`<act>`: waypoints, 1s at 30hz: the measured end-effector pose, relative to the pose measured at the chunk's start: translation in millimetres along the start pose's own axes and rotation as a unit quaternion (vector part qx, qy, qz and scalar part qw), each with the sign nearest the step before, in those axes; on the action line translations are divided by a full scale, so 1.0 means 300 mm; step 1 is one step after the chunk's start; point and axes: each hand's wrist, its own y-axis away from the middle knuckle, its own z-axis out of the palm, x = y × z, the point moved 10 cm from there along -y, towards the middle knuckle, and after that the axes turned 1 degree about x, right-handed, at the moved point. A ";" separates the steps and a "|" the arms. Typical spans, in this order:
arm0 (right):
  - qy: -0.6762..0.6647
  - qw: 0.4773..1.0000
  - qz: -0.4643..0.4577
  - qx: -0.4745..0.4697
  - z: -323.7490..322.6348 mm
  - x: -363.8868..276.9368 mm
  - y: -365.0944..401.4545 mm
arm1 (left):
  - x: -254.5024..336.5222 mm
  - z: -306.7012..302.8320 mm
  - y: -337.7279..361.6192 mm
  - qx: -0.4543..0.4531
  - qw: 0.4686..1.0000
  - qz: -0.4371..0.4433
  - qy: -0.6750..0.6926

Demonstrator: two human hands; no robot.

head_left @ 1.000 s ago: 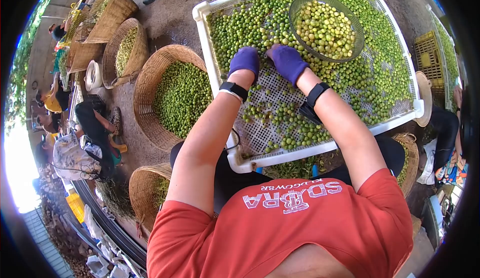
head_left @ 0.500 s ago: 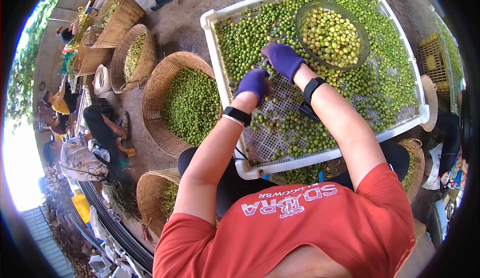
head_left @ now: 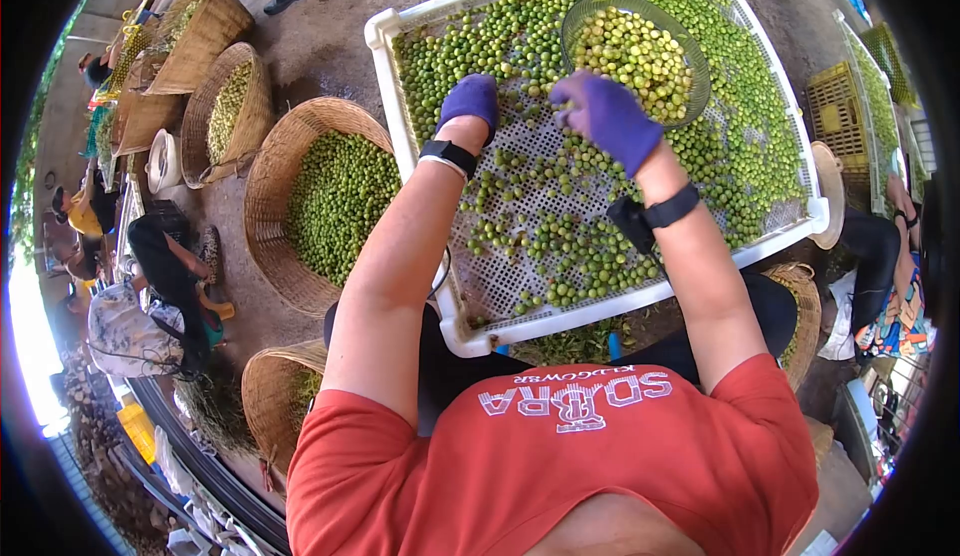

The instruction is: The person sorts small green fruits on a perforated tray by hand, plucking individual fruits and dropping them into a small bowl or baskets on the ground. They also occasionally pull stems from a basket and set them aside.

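Observation:
A white perforated tray (head_left: 545, 199) lies in front of me, spread with small round green fruits (head_left: 585, 252). A translucent bowl (head_left: 702, 81) at its far right holds paler, yellowish fruits (head_left: 632, 61). My left hand (head_left: 472, 106), in a purple glove, is over the fruits in the tray's left part; its fingers are hidden beneath the hand. My right hand (head_left: 608, 121), gloved alike, hovers at the bowl's near left edge. Its fingers are curled together, and whatever they hold is hidden.
A large wicker basket (head_left: 270, 241) full of green fruits stands left of the tray. Other baskets (head_left: 205, 36) line the left side. A yellow crate (head_left: 838, 106) and another fruit tray (head_left: 870, 116) are at right. Several people sit at far left; another person's arm shows at right.
My left hand has moved left and farther up the tray. My right hand has shifted right, nearer the bowl. Bare mesh now shows between them, and the whole view has shifted slightly.

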 end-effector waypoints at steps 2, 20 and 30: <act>0.039 0.996 0.028 0.075 -0.136 0.035 -0.004 | -0.003 0.006 0.005 -0.037 0.999 -0.004 -0.004; 0.135 0.990 0.027 -0.007 0.291 0.094 -0.119 | -0.112 -0.077 0.229 -0.006 0.931 -0.129 0.343; 0.212 0.974 -0.032 -0.072 0.339 -0.004 -0.032 | 0.026 0.064 0.157 -0.053 0.998 -0.011 -0.022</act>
